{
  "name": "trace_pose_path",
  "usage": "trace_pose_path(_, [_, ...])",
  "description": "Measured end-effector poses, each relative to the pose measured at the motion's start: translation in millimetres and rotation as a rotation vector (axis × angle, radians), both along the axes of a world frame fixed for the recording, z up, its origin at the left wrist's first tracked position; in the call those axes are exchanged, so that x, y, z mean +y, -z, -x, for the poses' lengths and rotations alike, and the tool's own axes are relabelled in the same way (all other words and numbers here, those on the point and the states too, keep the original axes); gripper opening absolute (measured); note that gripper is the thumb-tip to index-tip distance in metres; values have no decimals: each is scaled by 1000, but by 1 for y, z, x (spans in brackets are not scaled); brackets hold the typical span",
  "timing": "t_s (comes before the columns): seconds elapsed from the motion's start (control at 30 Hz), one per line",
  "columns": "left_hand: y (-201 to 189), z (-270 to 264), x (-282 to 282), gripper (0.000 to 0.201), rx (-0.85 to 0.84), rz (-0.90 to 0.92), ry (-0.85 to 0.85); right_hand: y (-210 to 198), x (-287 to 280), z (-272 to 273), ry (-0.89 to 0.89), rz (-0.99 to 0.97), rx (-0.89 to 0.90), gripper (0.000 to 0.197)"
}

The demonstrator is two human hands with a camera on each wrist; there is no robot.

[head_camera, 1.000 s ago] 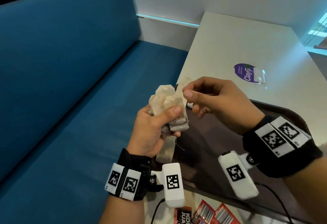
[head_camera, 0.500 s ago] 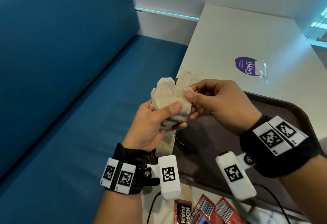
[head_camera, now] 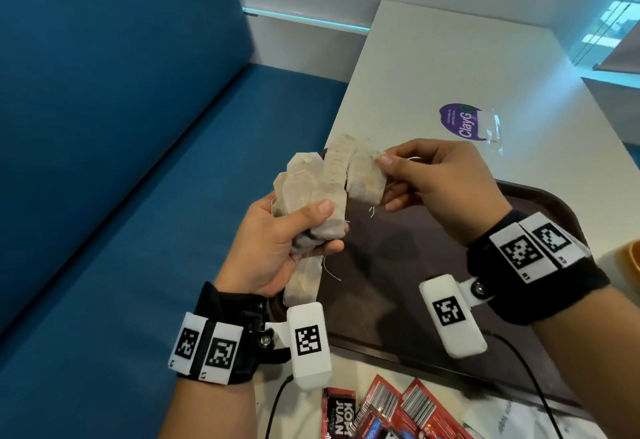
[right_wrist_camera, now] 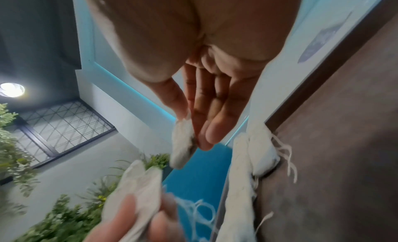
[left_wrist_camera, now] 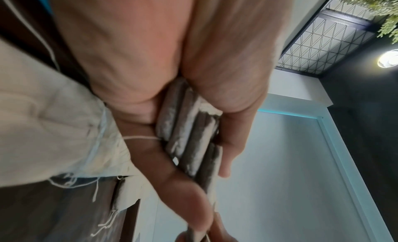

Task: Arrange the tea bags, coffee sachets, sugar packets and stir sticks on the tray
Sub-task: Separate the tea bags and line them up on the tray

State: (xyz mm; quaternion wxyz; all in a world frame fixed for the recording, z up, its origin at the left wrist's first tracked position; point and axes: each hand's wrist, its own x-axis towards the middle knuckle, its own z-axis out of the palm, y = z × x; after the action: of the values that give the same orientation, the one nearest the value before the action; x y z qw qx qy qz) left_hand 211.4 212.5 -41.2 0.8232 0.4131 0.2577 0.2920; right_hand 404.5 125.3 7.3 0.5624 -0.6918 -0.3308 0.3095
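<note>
My left hand grips a bunch of several beige tea bags, fanned upward above the left edge of the dark brown tray. In the left wrist view the bunch of tea bags lies pressed between thumb and fingers. My right hand pinches one tea bag by its top corner, just right of the bunch; the right wrist view shows that tea bag hanging from thumb and fingertips. White strings dangle from the bags. Red coffee sachets lie on the table in front of the tray.
The white table holds a clear plastic bag with a purple label beyond the tray. A blue bench seat runs along the table's left side. An orange object shows at the right edge.
My right hand has drawn one tea bag a little to the right, away from the bunch in my left hand. The other bags have fanned out more.
</note>
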Motion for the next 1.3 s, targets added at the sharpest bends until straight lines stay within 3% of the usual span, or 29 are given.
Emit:
trace_pose_path(0.17, [4, -2, 3, 44, -19, 14, -42, 8, 2, -22, 53, 52, -94, 6])
trace_pose_path(0.27, [5, -4, 3, 41, -61, 31, -50, 18, 6, -25, -22, 171, -103, 6])
trace_pose_path(0.37, [4, -4, 2, 37, -49, 19, -36, 23, 9, -22, -193, 295, 36, 12])
trace_pose_path(0.47, [1, -6, 0, 34, -6, 7, -30, 30, 13, -23, -248, 369, 122, 16])
trace_pose_path(0.73, [0, -8, -3, 42, 52, -5, -35, 40, 28, -35, -103, 459, -147, 10])
trace_pose_path(0.83, [1, -9, -2, 47, 61, -8, -38, 41, 35, -38, -47, 430, -248, 15])
trace_pose_path(0.93, [1, -8, -1, 40, 58, 4, -44, 43, 37, -39, 6, 338, -304, 19])
trace_pose_path(1.13, [0, -8, -2, 39, 61, 15, -38, 42, 36, -31, -233, 436, -449, 26])
trace_pose_path(1.3, [0, -9, -2, 44, 59, 24, -54, 45, 39, -30, -252, 459, -559, 26])
